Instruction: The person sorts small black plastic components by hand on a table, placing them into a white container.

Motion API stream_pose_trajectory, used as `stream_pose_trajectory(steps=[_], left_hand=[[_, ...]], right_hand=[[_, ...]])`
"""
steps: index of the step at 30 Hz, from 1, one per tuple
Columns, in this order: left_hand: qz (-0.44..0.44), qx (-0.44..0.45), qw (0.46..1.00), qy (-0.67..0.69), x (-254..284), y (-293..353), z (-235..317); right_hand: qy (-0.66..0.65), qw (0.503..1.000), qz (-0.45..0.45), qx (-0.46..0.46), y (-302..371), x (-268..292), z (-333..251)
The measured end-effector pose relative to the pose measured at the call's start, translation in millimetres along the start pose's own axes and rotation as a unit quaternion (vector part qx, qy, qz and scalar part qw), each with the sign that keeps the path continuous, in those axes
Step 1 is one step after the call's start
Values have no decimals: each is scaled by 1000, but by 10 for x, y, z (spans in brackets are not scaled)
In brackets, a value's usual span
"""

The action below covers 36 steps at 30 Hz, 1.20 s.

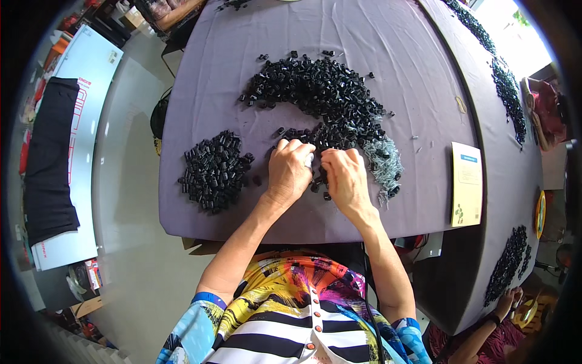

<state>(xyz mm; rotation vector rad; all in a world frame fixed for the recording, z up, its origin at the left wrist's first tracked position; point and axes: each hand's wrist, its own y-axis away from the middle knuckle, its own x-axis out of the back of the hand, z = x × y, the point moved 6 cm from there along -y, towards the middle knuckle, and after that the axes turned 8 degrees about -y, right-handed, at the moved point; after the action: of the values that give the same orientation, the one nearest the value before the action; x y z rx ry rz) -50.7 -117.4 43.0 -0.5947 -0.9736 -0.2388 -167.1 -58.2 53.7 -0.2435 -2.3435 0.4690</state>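
Note:
Both my hands work close together over the grey-purple cloth, at the near end of a curved heap of small black plastic parts [321, 85]. My left hand [290, 171] is closed, its fingertips pinched; something whitish shows by its thumb. My right hand [345, 177] is also closed in a pinch, a short gap away. What either hand holds is hidden by the fingers. Beside my right hand lies a pile of thin clear plastic pieces [388, 164]. To the left of my left hand is a separate pile of black parts [215, 173].
A yellow booklet [465, 185] lies at the table's right edge, near a rubber band [461, 105]. On the adjoining table [479, 273] are more black piles and another person's hands [510, 303]. A white chest [85, 133] with black cloth stands left.

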Motion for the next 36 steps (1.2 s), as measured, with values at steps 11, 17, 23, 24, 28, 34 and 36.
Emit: stream_pose_trajectory(steps=[11,17,23,24,28,34,36], left_hand=[[-24,27,999,-38,-136,-73,58],[-27,13,994,-101,-130,-103,140],[-6,-38,998,-53,-167,-92,162],[-5,-38,998,-53,-182,-76,151],[-7,-80,993,-91,-176,-71,244],[10,58,976,208,118,131,54],[-83,232,885,395,102,355,32]], right_hand=[[-61,995,78,-16,89,172,162],[-77,991,105,-29,314,310,105],[-131,977,122,-114,586,313,86],[-150,970,118,-148,625,286,88],[-153,970,144,-118,685,247,49],[-226,949,131,-177,784,184,100],[-278,930,120,-209,839,128,84]])
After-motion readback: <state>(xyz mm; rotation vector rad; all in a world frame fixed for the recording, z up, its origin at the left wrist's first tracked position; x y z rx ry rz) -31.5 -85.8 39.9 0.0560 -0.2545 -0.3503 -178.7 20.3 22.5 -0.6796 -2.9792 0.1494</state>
